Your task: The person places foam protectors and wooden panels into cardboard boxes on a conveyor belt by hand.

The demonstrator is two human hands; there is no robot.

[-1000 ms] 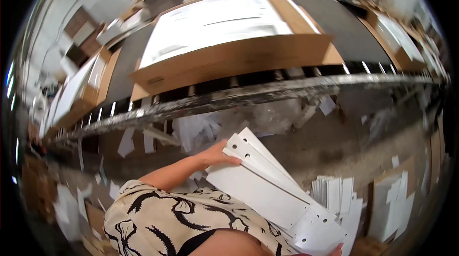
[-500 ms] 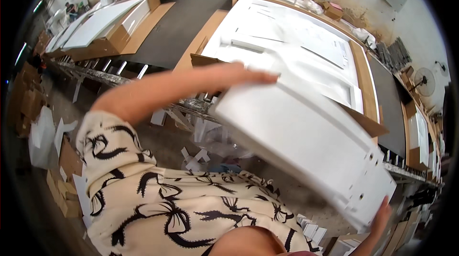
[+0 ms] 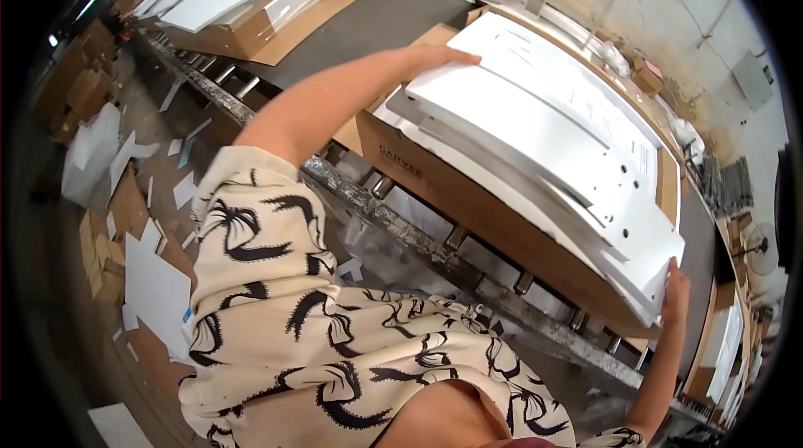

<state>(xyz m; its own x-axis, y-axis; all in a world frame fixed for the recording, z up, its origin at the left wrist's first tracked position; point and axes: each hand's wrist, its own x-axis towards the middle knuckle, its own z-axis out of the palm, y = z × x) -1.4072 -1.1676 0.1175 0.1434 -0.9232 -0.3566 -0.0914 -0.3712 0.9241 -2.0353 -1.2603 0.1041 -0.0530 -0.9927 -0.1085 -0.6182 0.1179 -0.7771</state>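
Note:
A long white panel with several dark round holes toward its right end lies tilted over an open cardboard box. My left hand grips the panel's far left corner, thumb side on its top face. Around its right end, my right hand is closed on the short edge. Below the panel, more white boards or packing show along the box's near side. Beyond it, flat white pieces lie in the box. The undersides of my fingers are hidden.
The box rests on a roller conveyor with a worn metal rail. Another open box with white panels stands at the upper left, and one more box at the right. White scraps and cardboard litter the floor at left.
The panel has moved from above the floor on the near side, forward over the box. Both my hands have gone up and away from my body with it.

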